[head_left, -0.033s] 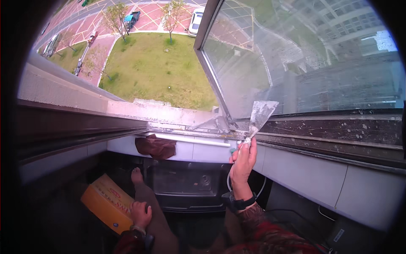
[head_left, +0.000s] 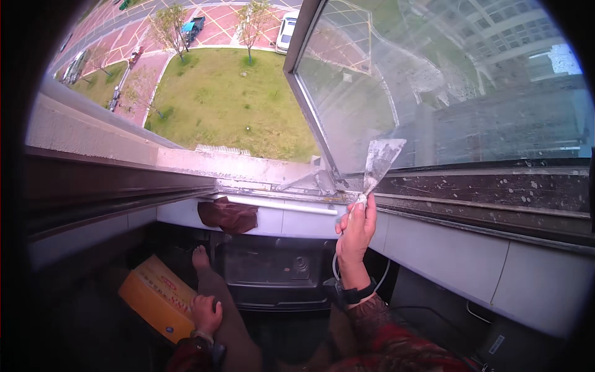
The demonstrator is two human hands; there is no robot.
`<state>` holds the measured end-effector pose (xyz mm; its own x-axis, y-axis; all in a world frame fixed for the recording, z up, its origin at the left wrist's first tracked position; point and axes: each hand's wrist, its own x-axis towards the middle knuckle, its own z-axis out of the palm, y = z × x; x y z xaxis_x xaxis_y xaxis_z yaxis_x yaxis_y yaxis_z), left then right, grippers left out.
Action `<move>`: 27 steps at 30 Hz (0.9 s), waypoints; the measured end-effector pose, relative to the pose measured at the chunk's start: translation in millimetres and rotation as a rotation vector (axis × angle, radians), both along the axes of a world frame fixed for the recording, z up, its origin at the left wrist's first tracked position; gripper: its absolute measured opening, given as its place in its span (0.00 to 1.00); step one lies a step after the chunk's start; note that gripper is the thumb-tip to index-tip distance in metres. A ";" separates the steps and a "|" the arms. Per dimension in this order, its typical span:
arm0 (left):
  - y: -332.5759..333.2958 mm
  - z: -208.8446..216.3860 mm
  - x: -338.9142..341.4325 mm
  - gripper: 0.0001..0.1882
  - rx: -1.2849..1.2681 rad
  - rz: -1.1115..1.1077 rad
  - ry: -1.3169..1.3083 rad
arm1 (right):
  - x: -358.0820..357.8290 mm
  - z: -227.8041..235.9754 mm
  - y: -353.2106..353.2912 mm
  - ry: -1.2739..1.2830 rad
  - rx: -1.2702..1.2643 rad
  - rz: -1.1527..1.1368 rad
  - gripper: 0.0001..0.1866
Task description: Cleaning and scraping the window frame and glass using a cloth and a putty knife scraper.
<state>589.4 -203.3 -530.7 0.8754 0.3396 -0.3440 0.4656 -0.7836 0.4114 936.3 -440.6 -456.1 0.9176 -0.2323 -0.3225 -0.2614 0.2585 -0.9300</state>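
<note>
My right hand [head_left: 356,232] is closed around the handle of a putty knife [head_left: 382,158], raised in front of the window opening. Its flared, whitish-smeared metal blade points up, over the lower corner of the tilted glass pane [head_left: 446,105]; whether it touches the pane I cannot tell. Low on the left, my left hand [head_left: 206,315] rests on my leg, fingers loosely bent and holding nothing, beside an orange-yellow box [head_left: 158,297]. A dark brown cloth [head_left: 229,215] hangs over the white tiled sill [head_left: 269,220], next to a thin white rod [head_left: 282,205].
Dark window frame rails [head_left: 483,192] run along both sides of the opening. Below the sill sits a black tray-like panel [head_left: 269,263]. A pale cable [head_left: 335,266] loops near my right wrist. Far down outside lie a lawn [head_left: 235,105], trees and parked vehicles.
My right hand has lifted slightly with the putty knife, whose blade sits a little higher and farther left. My left hand has stayed in place.
</note>
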 end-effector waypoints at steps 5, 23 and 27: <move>-10.2 -3.5 9.3 0.11 -0.003 0.010 -0.031 | 78.8 22.3 35.9 -0.162 0.137 0.090 0.24; 4.5 -1.8 -3.0 0.11 0.032 0.000 -0.037 | 14.2 80.0 5.9 -0.080 0.385 0.090 0.19; -9.6 -8.1 23.2 0.11 -0.021 -0.008 -0.066 | 93.1 129.9 19.0 -0.174 0.460 0.176 0.19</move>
